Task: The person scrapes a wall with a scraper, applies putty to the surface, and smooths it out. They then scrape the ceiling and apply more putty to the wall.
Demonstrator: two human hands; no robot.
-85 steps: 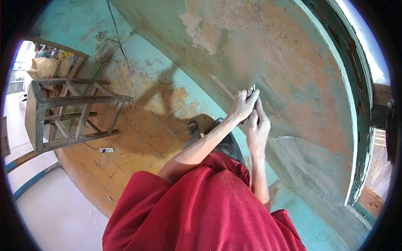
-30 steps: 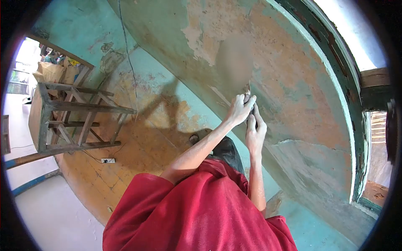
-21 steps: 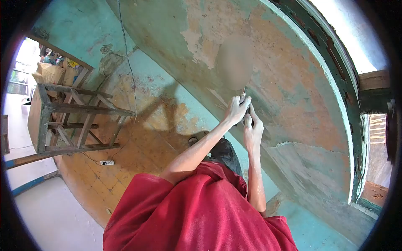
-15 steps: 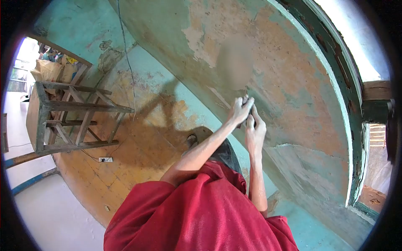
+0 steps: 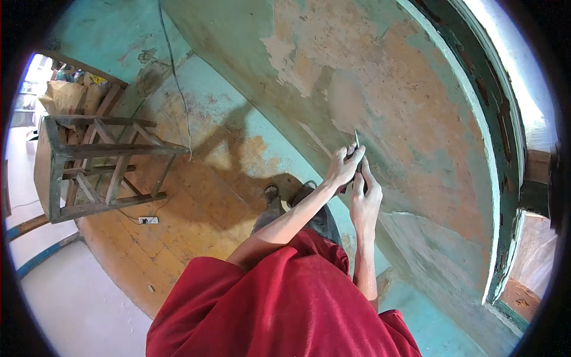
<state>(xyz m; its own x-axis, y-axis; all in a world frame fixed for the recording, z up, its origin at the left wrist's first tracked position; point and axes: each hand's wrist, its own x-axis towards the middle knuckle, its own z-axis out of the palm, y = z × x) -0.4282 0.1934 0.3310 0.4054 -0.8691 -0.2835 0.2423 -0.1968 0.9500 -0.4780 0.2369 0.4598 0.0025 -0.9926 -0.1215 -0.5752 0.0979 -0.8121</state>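
Both hands are close together in front of the patchy wall [image 5: 416, 113], right of the image centre. My left hand [image 5: 344, 168] is closed around a small dark tool with a thin, pale blade [image 5: 357, 138] that points up toward the wall. Just to the right and slightly lower, my right hand [image 5: 365, 196] has its fingers closed round the lower, dark part of the same object. The palms and fingers hide most of the handle. Pale dust or paste marks both forearms.
A wooden stool-like frame [image 5: 107, 149] lies at the left, beside paper sacks [image 5: 65, 98]. A cable [image 5: 172, 65] hangs down the wall, and a power strip [image 5: 148, 220] rests on the worn floor [image 5: 178, 238]. A window frame [image 5: 505, 137] edges the wall at right.
The hands have shifted slightly down and right, and the tool's thin blade now shows above them. The view has tilted a little, and more of the feet shows.
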